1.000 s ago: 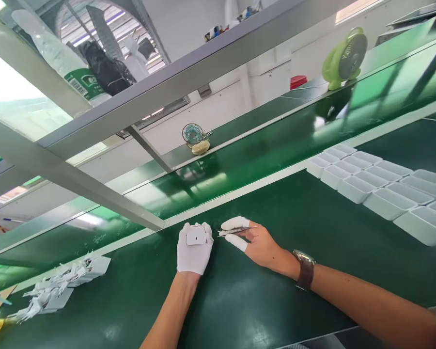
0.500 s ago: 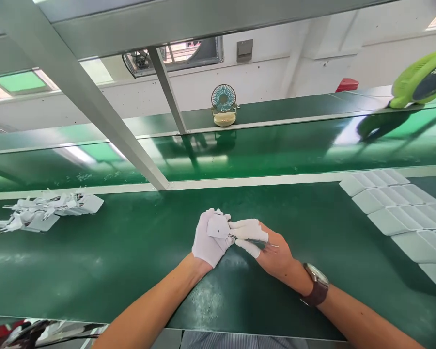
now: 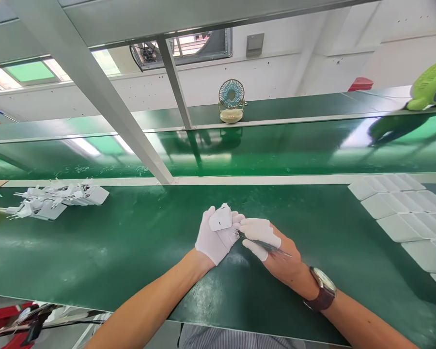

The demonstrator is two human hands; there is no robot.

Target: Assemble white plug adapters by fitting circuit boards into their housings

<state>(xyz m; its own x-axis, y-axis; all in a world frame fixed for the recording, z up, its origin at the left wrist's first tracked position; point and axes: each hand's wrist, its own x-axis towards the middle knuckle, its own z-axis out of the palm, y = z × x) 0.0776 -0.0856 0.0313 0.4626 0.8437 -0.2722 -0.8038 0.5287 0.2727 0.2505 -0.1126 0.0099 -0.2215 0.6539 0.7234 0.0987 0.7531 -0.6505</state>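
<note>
My left hand (image 3: pixel 215 237), in a white glove, is closed round a small white plastic part (image 3: pixel 221 220) held just above the green table (image 3: pixel 131 252). My right hand (image 3: pixel 269 242) wears white finger cots and pinches thin metal tweezers (image 3: pixel 267 246). The tweezer tips point left and meet the white part. The two hands touch near the middle of the table. A brown-strapped watch (image 3: pixel 324 289) sits on my right wrist.
A heap of small white parts (image 3: pixel 54 199) lies at the far left of the table. Rows of white trays (image 3: pixel 403 213) lie at the right. Beyond runs a green conveyor belt (image 3: pixel 276 150), with a small blue fan (image 3: pixel 231 99) and a green fan (image 3: pixel 430 87) behind. A slanted metal beam (image 3: pixel 105 102) crosses overhead.
My view swung down and level. My hands came together: the tweezers, apart from the white part a second ago, now touch it, and the part has turned in my left hand.
</note>
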